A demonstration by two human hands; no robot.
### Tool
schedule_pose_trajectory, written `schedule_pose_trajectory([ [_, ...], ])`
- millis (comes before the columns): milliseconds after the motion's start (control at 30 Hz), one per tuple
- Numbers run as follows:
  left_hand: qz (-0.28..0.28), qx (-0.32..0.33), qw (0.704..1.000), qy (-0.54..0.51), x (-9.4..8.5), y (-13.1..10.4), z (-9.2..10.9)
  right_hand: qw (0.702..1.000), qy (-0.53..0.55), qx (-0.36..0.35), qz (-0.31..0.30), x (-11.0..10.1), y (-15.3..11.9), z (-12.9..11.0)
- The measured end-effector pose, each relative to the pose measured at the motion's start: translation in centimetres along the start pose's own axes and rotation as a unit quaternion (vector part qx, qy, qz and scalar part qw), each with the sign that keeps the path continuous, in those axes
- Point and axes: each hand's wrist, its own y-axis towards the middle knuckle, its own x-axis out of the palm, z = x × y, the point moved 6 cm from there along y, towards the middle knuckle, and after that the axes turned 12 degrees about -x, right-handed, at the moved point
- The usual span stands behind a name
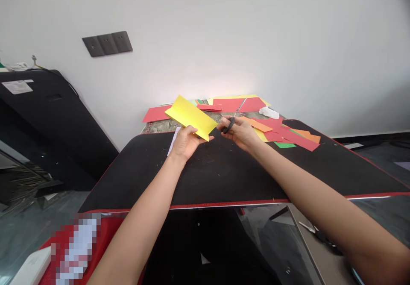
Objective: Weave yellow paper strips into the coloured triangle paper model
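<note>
My left hand (pixel 185 143) grips a sheet of yellow paper (pixel 191 116) by its lower edge, thumb on top, holding it tilted above the table. Close to the paper's right corner, my right hand (pixel 238 132) has its fingers around the black handles of a pair of scissors (pixel 236 113). The blades point up and away from me, apart from the yellow paper. Partly behind my left hand, a pale strip of paper (pixel 173 142) lies on the black mat (pixel 205 178).
Red, orange, yellow and green paper pieces (pixel 297 139) lie to the right. Larger red sheets (pixel 238 104) rest at the back by the wall, near a crumpled white tissue (pixel 269 113). A black panel (pixel 48 118) stands left of the table. The mat's red front edge (pixel 224 204) faces me.
</note>
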Motion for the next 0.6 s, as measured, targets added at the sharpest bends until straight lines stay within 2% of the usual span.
schedule_pose_trajectory([
  [133,0.009,-0.014,1.0,0.006,-0.2,0.4,-0.4,0.999,-0.035,0.04,-0.013,0.2,-0.2,1.2],
  [367,0.032,0.023,0.999,0.027,-0.5,1.1,-0.3,0.994,-0.026,0.091,-0.063,0.6,-0.3,1.8],
  [500,0.026,0.011,0.998,0.059,-0.4,1.1,-0.6,0.986,-0.032,0.092,-0.134,1.7,-1.0,1.9],
  [600,0.036,0.003,0.995,0.091,-0.6,1.1,-1.2,0.987,-0.045,0.066,-0.139,2.1,-1.1,1.9],
])
